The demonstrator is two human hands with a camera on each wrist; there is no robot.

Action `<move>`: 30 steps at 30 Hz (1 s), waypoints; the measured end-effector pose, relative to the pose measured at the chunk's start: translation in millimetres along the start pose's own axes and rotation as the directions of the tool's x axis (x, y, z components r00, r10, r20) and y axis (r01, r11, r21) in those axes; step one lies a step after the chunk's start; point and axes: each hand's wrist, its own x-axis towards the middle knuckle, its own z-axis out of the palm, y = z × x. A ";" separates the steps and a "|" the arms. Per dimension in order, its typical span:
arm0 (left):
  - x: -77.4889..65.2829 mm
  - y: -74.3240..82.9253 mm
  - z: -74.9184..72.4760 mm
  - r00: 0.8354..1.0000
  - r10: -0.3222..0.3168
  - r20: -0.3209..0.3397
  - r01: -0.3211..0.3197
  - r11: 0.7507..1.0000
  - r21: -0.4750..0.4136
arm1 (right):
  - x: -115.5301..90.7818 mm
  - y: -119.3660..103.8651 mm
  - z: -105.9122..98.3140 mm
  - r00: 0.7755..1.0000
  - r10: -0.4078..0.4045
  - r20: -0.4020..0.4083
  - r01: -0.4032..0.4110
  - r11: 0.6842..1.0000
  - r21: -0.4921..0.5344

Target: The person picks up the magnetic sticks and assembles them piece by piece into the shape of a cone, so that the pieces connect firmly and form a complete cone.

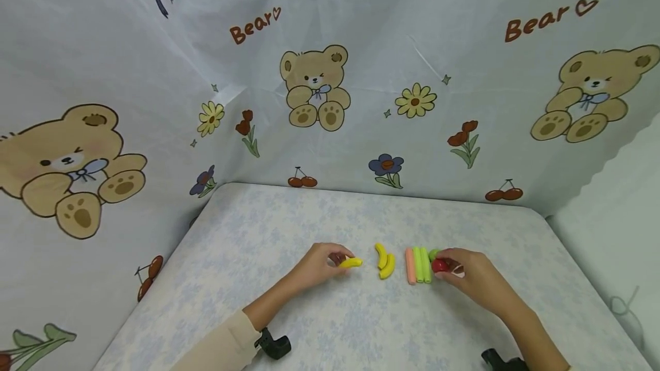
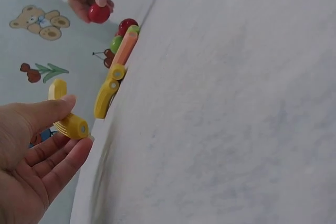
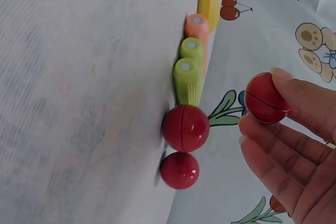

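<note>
Between thumb and fingers, my left hand (image 1: 319, 267) pinches a small yellow toy banana (image 1: 351, 263), lifted off the table in the left wrist view. Two more yellow toy bananas (image 1: 387, 268) lie side by side to its right. At the right, my right hand (image 1: 476, 276) pinches a shiny red ball (image 3: 266, 98) with a seam round it. Below that hand, two red balls (image 3: 185, 128) rest on the table, largely hidden in the head view. A green ball (image 1: 433, 254) sits beside the right fingertips.
A salmon-coloured stick (image 1: 410, 266) and two light green sticks (image 1: 422, 265) lie parallel between the bananas and the balls. The pale blue-white table (image 1: 335, 325) meets a bear-print cloth (image 1: 361, 142) at its back. A black wrist device (image 1: 274, 345) hangs below the left sleeve.
</note>
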 end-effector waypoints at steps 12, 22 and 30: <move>-17.0 10.7 8.3 0.989 -0.147 -0.019 0.142 0.977 -0.156 | 8.5 -24.9 10.7 0.994 -0.061 -0.096 0.071 0.991 0.111; -24.4 12.4 14.3 0.986 -0.164 -0.019 0.152 0.947 -0.281 | 23.3 -51.3 28.2 0.997 -0.020 -0.081 0.039 0.970 0.240; -26.8 12.7 21.8 0.981 -0.192 -0.028 0.167 0.910 -0.379 | 32.8 -70.6 41.5 0.998 -0.025 -0.059 0.041 0.956 0.292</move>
